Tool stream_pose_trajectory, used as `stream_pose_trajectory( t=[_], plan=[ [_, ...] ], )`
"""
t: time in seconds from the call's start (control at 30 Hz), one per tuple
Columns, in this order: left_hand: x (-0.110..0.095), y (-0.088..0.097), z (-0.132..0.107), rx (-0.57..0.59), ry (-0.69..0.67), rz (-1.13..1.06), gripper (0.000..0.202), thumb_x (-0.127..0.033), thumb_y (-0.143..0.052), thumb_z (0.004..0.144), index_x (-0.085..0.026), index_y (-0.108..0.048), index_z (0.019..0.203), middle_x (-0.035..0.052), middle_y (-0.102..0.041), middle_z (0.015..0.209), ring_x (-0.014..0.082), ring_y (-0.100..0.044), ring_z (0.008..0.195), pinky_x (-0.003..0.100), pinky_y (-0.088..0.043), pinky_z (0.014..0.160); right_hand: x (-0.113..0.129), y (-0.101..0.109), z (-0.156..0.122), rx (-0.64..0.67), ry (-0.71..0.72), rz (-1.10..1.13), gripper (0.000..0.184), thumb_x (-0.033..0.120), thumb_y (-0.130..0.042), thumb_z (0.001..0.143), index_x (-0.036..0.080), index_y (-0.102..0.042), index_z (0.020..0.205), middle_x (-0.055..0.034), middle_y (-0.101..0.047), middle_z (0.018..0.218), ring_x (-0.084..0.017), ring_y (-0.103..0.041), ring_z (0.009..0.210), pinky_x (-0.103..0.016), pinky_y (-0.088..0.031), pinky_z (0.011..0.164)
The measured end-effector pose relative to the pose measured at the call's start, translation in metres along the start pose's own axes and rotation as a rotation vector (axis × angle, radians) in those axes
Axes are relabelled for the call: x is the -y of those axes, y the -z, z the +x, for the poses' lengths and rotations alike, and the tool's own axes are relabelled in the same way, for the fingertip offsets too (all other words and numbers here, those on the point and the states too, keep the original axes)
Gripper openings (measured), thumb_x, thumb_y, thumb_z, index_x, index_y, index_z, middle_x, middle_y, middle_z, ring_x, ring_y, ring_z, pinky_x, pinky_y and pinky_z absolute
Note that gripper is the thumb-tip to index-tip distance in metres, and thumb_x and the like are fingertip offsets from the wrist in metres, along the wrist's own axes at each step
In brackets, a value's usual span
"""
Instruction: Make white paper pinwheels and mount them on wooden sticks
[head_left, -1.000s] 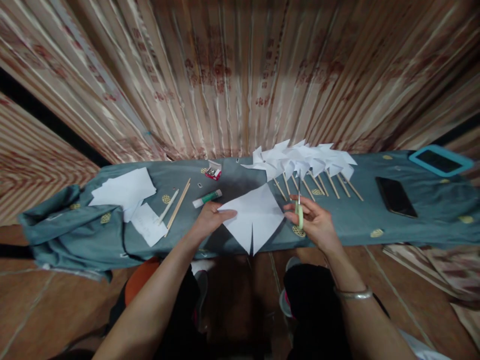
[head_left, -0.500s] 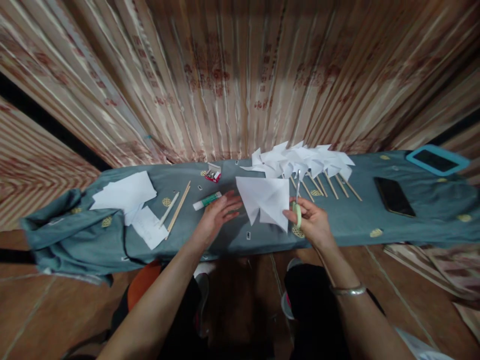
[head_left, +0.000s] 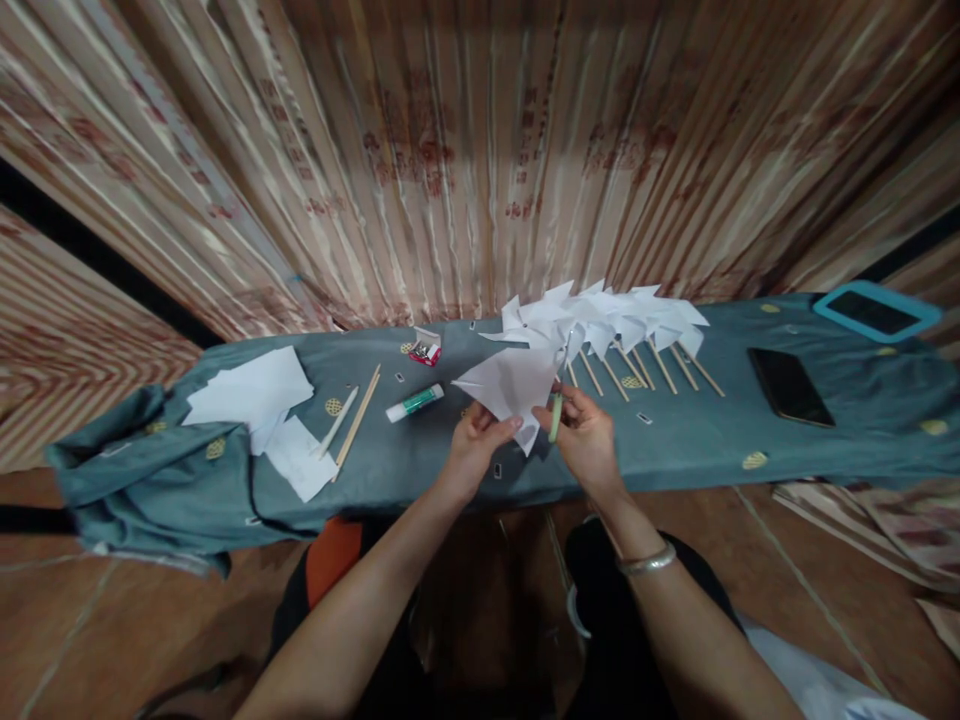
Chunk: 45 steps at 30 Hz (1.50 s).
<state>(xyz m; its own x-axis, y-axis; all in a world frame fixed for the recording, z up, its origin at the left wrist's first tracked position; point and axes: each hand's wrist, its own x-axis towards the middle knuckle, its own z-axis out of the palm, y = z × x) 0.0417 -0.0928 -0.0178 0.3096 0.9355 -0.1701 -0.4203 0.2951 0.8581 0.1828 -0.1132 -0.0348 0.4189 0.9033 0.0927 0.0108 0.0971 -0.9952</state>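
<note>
My left hand (head_left: 474, 445) pinches the lower left edge of a white paper sheet (head_left: 510, 385) held up over the table's front edge. Just to its right, my right hand (head_left: 586, 437) grips green-handled scissors (head_left: 556, 412), their blades pointing up along the sheet's right side. Both hands are closed, close together, above the blue-grey cloth (head_left: 675, 440). A row of white paper pinwheels (head_left: 615, 318) on wooden sticks lies just behind the sheet.
A glue stick (head_left: 414, 402), two wooden sticks (head_left: 357, 416) and a pile of white paper (head_left: 251, 388) lie to the left. A small red box (head_left: 425, 350) sits at the back. A black phone (head_left: 790, 387) and a blue-cased tablet (head_left: 876, 312) lie on the right.
The sheet lay flat under my left hand, then my right hand lifted it. Now both hands hold it raised, and both have drawn together toward the middle.
</note>
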Motion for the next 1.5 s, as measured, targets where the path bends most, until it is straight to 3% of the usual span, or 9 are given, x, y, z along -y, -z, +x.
stream_pose_trajectory(
  t=[0.13,0.37,0.57,0.67,0.8,0.93,1.03,1.3,1.5],
  plan=[
    [0.0,0.0,0.002,-0.086,0.024,-0.089,0.047,-0.028,-0.086,0.053,-0.017,-0.068,0.095,0.0074,-0.073,0.099,0.023,-0.068,0.091,0.036,-0.053,0.082,0.004,-0.006,0.001,0.012,-0.015,0.075,0.045,0.037,-0.079,0.063,0.019,-0.064,0.101,-0.0011,-0.074,0.075,-0.018,-0.068,0.069,-0.028,-0.052,0.063],
    [-0.003,0.007,0.006,-0.172,0.045,-0.182,0.039,-0.02,-0.087,0.047,-0.014,-0.07,0.082,0.0055,-0.074,0.085,0.0223,-0.069,0.083,0.04,-0.052,0.085,0.007,-0.012,0.003,0.005,-0.091,0.219,0.045,0.035,-0.084,0.056,0.021,-0.064,0.094,0.0001,-0.073,0.075,-0.019,-0.068,0.071,-0.031,-0.054,0.067],
    [-0.005,0.012,0.01,-0.221,-0.078,-0.096,0.042,-0.021,-0.088,0.045,-0.013,-0.072,0.083,0.0066,-0.075,0.085,0.0209,-0.068,0.077,0.039,-0.052,0.084,0.005,-0.013,-0.002,0.079,-0.094,0.23,0.043,0.038,-0.085,0.056,0.021,-0.067,0.091,0.0014,-0.071,0.075,-0.015,-0.063,0.067,-0.029,-0.052,0.068],
    [-0.008,0.018,0.015,-0.262,-0.173,-0.025,0.039,-0.02,-0.087,0.047,-0.012,-0.072,0.082,0.0068,-0.075,0.085,0.0209,-0.068,0.077,0.038,-0.051,0.084,0.01,-0.013,-0.01,0.155,-0.142,0.159,0.042,0.041,-0.085,0.056,0.019,-0.067,0.087,0.0026,-0.068,0.068,-0.012,-0.057,0.059,-0.026,-0.048,0.059],
    [-0.021,0.026,0.021,-0.333,-0.262,0.034,0.036,-0.018,-0.085,0.048,-0.013,-0.072,0.081,0.006,-0.075,0.085,0.0211,-0.068,0.079,0.036,-0.051,0.086,0.014,-0.017,-0.031,0.318,-0.281,0.092,0.05,0.049,-0.082,0.059,0.019,-0.065,0.094,-0.0007,-0.069,0.071,-0.013,-0.059,0.061,-0.025,-0.047,0.057],
    [-0.033,0.033,0.025,-0.349,-0.324,0.025,0.034,-0.02,-0.083,0.052,-0.013,-0.073,0.083,0.0053,-0.075,0.084,0.0217,-0.068,0.082,0.036,-0.051,0.087,0.008,-0.024,-0.058,0.536,-0.359,0.087,0.05,0.055,-0.076,0.066,0.018,-0.065,0.098,-0.0049,-0.072,0.079,-0.014,-0.063,0.065,-0.024,-0.047,0.056],
    [-0.037,0.035,0.027,-0.362,-0.342,0.019,0.034,-0.021,-0.083,0.052,-0.013,-0.073,0.084,0.0057,-0.075,0.085,0.0227,-0.069,0.083,0.036,-0.052,0.086,0.001,-0.027,-0.072,0.625,-0.376,0.092,0.048,0.056,-0.074,0.069,0.018,-0.065,0.098,-0.0053,-0.072,0.079,-0.014,-0.063,0.064,-0.025,-0.046,0.055],
    [-0.029,0.033,0.028,-0.344,-0.362,0.038,0.04,-0.021,-0.082,0.052,-0.014,-0.072,0.09,0.0035,-0.074,0.078,0.0208,-0.067,0.076,0.034,-0.051,0.08,0.001,-0.028,-0.066,0.628,-0.392,0.117,0.045,0.054,-0.074,0.069,0.019,-0.064,0.094,-0.0016,-0.069,0.068,-0.012,-0.06,0.056,-0.023,-0.045,0.051],
    [-0.027,0.033,0.028,-0.353,-0.375,0.049,0.05,-0.02,-0.083,0.051,-0.015,-0.071,0.1,0.0033,-0.074,0.08,0.0222,-0.068,0.082,0.035,-0.051,0.085,0.003,-0.031,-0.065,0.634,-0.404,0.136,0.045,0.055,-0.075,0.068,0.018,-0.064,0.092,-0.0011,-0.069,0.067,-0.011,-0.06,0.054,-0.023,-0.045,0.05]
  ],
)
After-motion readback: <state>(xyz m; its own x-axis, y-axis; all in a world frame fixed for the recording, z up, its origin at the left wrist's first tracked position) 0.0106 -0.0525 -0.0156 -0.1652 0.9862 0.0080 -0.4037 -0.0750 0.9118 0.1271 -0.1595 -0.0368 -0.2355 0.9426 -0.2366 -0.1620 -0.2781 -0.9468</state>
